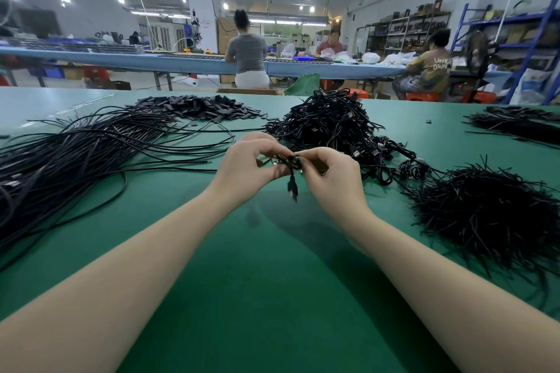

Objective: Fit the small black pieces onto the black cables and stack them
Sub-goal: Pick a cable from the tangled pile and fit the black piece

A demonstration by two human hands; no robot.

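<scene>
Cables [75,157] are lying fanned across the left of the green table [272,251], long axes running left-right, probably staged within reach. Small black pieces [200,106] are sitting heaped behind them. Left hand [245,169] and right hand [330,179] are pinching one coiled cable [291,162] mid-table, raised for close work; its plug [292,188] is hanging straight down.

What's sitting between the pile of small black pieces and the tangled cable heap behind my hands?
Head view: mostly bare green table between the pieces pile and the cable heap, with a few stray pieces scattered there.
</scene>
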